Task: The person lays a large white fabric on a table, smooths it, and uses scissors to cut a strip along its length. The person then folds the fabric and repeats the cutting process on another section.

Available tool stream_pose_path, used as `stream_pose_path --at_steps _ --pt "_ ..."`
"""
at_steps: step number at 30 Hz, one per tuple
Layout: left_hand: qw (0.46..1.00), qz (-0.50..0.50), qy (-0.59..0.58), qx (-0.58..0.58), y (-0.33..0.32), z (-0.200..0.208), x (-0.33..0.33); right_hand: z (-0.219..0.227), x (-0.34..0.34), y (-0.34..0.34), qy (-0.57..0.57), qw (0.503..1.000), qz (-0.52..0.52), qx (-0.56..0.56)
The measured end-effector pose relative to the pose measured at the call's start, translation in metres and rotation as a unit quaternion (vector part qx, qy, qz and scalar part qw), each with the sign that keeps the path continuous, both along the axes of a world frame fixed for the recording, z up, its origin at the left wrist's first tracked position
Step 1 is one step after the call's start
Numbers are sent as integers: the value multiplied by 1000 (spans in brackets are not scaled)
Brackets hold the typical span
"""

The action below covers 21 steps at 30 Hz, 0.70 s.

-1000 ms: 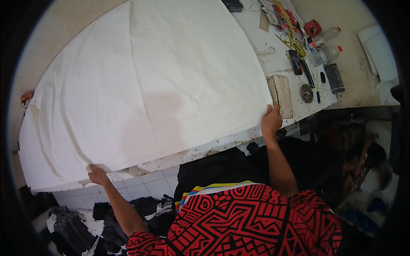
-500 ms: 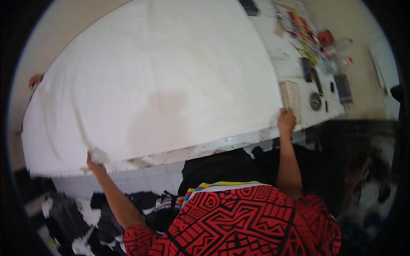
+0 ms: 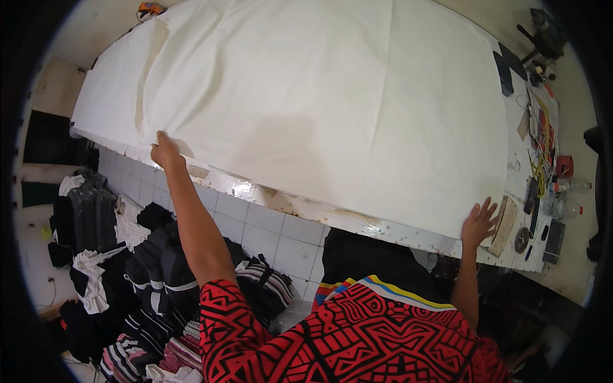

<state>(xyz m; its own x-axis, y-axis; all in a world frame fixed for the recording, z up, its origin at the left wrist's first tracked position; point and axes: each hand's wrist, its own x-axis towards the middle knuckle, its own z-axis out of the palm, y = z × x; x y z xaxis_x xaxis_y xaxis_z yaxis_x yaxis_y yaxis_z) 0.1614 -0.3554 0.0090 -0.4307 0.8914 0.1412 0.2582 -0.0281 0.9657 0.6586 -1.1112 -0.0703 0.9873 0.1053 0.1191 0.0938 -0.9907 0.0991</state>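
Note:
A large sheet of white cloth (image 3: 319,96) covers most of a long white table (image 3: 281,200). At the near edge, toward the left, my left hand (image 3: 167,152) is closed on the hem of the cloth. Creases run out from it across the left part of the sheet. My right hand (image 3: 479,225) lies on the near right corner with its fingers spread, holding nothing. Just right of those fingers is a beige block-like piece (image 3: 504,225), partly hidden.
Along the table's right end lie a dark round disc (image 3: 522,240), yellow tape (image 3: 541,175), a red roll (image 3: 564,166), clear bottles (image 3: 571,184) and a dark box (image 3: 554,242). Bundles of dark and striped textiles (image 3: 159,274) are heaped on the tiled floor (image 3: 255,220) at left.
The view has swung left. My left hand has shifted along the near edge, still on the cloth, and more creases show. My right hand has gone from closed at the corner to spread flat.

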Motion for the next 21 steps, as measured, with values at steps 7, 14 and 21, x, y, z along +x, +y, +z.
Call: stream_pose_path --at_steps 7,14,21 --pt "926 91 356 -86 -54 -34 17 -21 12 -24 -57 988 111 87" --pt "883 98 441 -125 -46 -67 22 -17 4 -14 -38 990 103 86" --pt "849 115 485 -176 -35 -80 21 -3 39 -51 -26 993 81 83"
